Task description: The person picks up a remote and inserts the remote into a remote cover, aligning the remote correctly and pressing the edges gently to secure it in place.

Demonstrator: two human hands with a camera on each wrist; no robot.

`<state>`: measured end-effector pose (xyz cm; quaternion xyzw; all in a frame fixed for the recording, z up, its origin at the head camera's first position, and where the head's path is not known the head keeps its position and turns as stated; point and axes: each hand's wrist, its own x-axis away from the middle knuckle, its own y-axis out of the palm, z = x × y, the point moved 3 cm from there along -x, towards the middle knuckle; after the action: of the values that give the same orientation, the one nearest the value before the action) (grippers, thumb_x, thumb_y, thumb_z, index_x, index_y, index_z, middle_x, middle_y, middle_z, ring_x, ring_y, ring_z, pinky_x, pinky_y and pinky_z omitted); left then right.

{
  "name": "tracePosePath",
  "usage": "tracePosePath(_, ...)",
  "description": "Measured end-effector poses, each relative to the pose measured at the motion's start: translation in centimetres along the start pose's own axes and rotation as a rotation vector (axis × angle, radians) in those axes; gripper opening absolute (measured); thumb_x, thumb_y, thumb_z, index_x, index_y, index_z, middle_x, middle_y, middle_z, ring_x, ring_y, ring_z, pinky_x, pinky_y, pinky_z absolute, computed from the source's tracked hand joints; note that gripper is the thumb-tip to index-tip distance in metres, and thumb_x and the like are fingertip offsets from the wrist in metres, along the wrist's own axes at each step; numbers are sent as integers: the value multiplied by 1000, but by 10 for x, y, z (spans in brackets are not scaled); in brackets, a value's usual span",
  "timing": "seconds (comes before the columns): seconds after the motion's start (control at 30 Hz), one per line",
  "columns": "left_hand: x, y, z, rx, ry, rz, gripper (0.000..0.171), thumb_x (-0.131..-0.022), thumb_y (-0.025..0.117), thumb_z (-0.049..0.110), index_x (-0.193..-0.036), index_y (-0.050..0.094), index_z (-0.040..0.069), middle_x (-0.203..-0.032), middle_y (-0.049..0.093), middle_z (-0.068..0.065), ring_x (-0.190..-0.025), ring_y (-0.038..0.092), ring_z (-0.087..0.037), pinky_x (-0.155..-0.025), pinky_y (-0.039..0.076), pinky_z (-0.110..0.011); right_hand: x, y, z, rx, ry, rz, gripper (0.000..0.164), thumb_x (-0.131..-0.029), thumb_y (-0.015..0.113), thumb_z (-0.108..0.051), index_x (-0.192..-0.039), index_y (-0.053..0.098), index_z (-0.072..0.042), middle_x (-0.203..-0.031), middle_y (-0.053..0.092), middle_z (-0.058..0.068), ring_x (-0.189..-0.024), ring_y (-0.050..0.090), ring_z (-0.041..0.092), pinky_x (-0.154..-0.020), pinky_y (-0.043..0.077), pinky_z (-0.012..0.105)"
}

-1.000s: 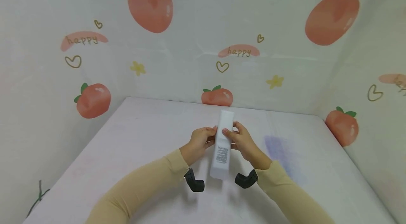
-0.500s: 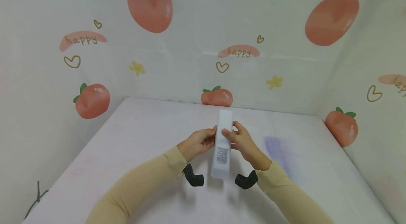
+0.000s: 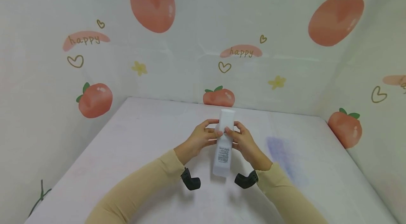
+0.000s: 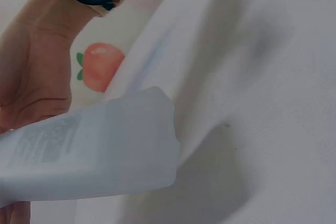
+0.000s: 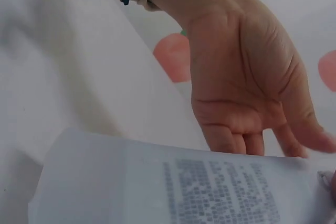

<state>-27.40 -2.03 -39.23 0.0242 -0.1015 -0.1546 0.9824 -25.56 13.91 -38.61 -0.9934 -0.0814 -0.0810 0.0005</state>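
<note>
A long white bottle (image 3: 222,167), with a block of grey print on its face, is held up above the table. Its near end looks frosted. My left hand (image 3: 198,139) grips it from the left, thumb on the front and fingers at the side and behind. From the right, my right hand (image 3: 248,145) holds it the same way. Both thumbs nearly meet above the print, beside a small dark spot. The left wrist view catches the opposite hand (image 4: 39,69) beyond the bottle. In the right wrist view the other palm (image 5: 236,72) shows, its fingertips hidden behind the bottle.
Below lies a white table (image 3: 152,122), with a purple smudge (image 3: 280,151) on its right part. Fruit-printed white sheeting (image 3: 190,41) stands along the back and sides. A dark cord (image 3: 41,196) is at the left edge. Black wrist devices (image 3: 246,180) hang beneath both wrists.
My left hand has shifted its hold: its thumb moved from the bottle's left edge onto the front, and its fingers spread along the side. The right hand stays in place.
</note>
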Motion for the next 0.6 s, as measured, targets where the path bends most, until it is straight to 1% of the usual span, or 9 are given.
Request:
tracePosePath(0.13,0,2,-1,-136,10,9,52,-83,77,13,-130,56,6,-111,60,-14,-94,61,-20,-87,55,-37,0,2,2,4,9,-36,43,-99,57,-24,-134,39,-7,-110,61,7,-89,65,14,-79,53,30)
tracePosePath(0.23,-2,4,-3,-182,10,7,47,-82,78,13,-124,60,3,-109,61,-13,-93,61,-20,-85,56,-35,2,2,3,-4,21,-53,41,-99,55,-22,-134,39,-8,-111,60,7,-88,65,14,-79,53,29)
tracePosePath(0.33,-1,5,-5,-157,15,28,48,-83,77,12,-125,59,1,-111,64,-15,-95,63,-20,-86,56,-38,3,2,4,-53,40,-48,50,-101,52,-22,-143,29,-10,-121,53,11,-92,63,15,-83,52,29)
tracePosePath(0.37,-2,5,-6,-136,17,44,48,-83,77,12,-126,58,1,-113,64,-15,-96,64,-21,-86,56,-39,4,2,4,-78,54,-45,54,-102,51,-22,-147,25,-9,-124,50,13,-94,62,15,-87,51,30)
tracePosePath(0.4,-2,4,-6,-117,21,60,48,-84,76,11,-127,56,1,-114,64,-16,-97,64,-21,-86,56,-39,4,2,4,-89,60,-48,57,-102,49,-22,-149,21,-7,-123,49,12,-95,60,13,-89,50,28)
tracePosePath(0.43,-2,3,-6,-97,24,72,49,-85,75,11,-128,55,1,-116,64,-17,-97,64,-21,-86,56,-39,4,2,6,-94,66,-47,59,-103,48,-23,-151,19,-4,-126,48,15,-100,58,15,-95,48,31)
tracePosePath(0.47,-3,2,-7,-74,25,85,50,-85,74,10,-130,53,1,-118,64,-18,-97,65,-21,-86,55,-40,4,2,8,-99,69,-46,60,-103,47,-23,-150,19,-1,-126,50,13,-102,57,14,-100,45,34)
tracePosePath(0.53,-5,0,-7,-46,26,98,50,-87,72,9,-131,51,0,-120,63,-19,-97,65,-20,-87,55,-39,5,3,12,-113,76,-50,56,-103,46,-22,-146,27,9,-119,56,8,-104,56,13,-105,41,36)
tracePosePath(0.6,-6,0,-7,-48,25,91,50,-88,71,11,-132,50,0,-121,63,-18,-97,65,-20,-89,55,-39,5,3,16,-122,81,-38,50,-103,47,-22,-139,37,11,-108,61,1,-100,58,10,-100,44,33)
